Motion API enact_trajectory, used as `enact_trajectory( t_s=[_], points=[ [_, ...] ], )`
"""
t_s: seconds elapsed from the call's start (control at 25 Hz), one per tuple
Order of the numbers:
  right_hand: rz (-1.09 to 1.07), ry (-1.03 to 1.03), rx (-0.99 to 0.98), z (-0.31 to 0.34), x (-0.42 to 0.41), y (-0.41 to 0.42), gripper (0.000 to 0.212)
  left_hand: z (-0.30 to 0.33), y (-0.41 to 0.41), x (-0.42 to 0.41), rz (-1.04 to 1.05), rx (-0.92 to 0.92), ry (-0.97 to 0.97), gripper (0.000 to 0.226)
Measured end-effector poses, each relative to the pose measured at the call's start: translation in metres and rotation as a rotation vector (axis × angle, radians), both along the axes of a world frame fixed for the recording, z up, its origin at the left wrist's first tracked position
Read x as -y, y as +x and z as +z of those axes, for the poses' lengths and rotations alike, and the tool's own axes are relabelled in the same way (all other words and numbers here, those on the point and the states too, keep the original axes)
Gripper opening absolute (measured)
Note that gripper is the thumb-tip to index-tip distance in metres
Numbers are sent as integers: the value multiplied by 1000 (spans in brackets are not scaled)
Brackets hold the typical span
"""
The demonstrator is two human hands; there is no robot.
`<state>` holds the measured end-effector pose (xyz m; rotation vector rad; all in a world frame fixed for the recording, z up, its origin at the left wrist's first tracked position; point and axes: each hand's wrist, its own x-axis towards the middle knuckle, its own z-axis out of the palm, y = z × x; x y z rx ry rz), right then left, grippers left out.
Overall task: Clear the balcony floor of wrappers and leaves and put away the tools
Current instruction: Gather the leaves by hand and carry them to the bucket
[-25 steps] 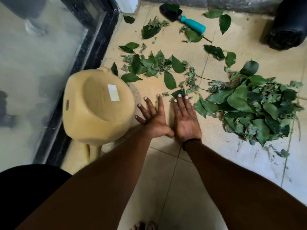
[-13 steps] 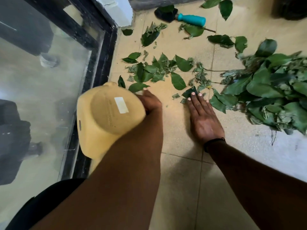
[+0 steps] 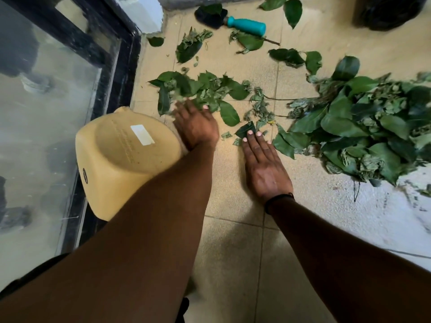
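Leaves lie scattered over the tiled floor: a loose patch ahead of me and a big pile to the right. My left hand reaches into the near edge of the patch, palm down; its fingers are blurred, so I cannot tell whether they grasp anything. My right hand lies flat and relaxed on the tiles, fingertips touching a dark leaf just beside the pile. A trowel with a teal handle rests by the far wall. A tan stool stands beside my left forearm, next to the glass door.
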<state>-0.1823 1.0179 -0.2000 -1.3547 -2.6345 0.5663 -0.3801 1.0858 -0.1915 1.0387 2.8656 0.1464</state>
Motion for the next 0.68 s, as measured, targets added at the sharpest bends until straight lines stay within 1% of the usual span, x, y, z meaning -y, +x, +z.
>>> enact_trajectory(
  t_s=[0.12, 0.16, 0.2, 0.24, 0.28, 0.36, 0.4, 0.44, 0.48, 0.52, 0.56, 0.6, 0.68],
  points=[
    [-23, 21, -11, -6, 2, -3, 68, -3, 28, 3, -445, 38, 79, 59],
    [-17, 21, -9, -4, 3, -3, 68, -4, 41, 6, -509, 65, 114, 59],
    [-14, 23, -14, -5, 2, -2, 68, -3, 50, 8, -504, 51, 165, 59],
    [-8, 23, -16, -5, 2, -1, 68, -1, 51, 9, -418, 20, 210, 59],
    [-9, 22, -22, -4, 1, -1, 69, 0, 43, 4, -276, -3, 249, 60],
    [-14, 22, -5, -1, 1, -1, 68, 7, 16, -10, 31, -41, 245, 69],
    [-22, 10, -5, 0, 0, -2, 66, 9, 0, -18, 176, 1, 252, 75],
    [-32, -8, 0, 1, 0, -2, 65, 12, -15, -27, 312, 89, 279, 79],
    [-40, -15, 4, 2, 0, -3, 65, 15, -26, -33, 420, 187, 294, 80],
    [-55, -12, 12, 2, 1, -2, 64, 17, -32, -37, 470, 256, 261, 78],
    [-78, -5, 21, 2, 1, -3, 64, 16, -32, -39, 443, 272, 177, 76],
    [-115, 4, 29, 1, 1, -4, 64, 12, -28, -37, 338, 246, 88, 75],
    [-219, 43, 48, -1, -1, -6, 65, 0, -8, -29, 29, 135, -9, 72]
  ],
)
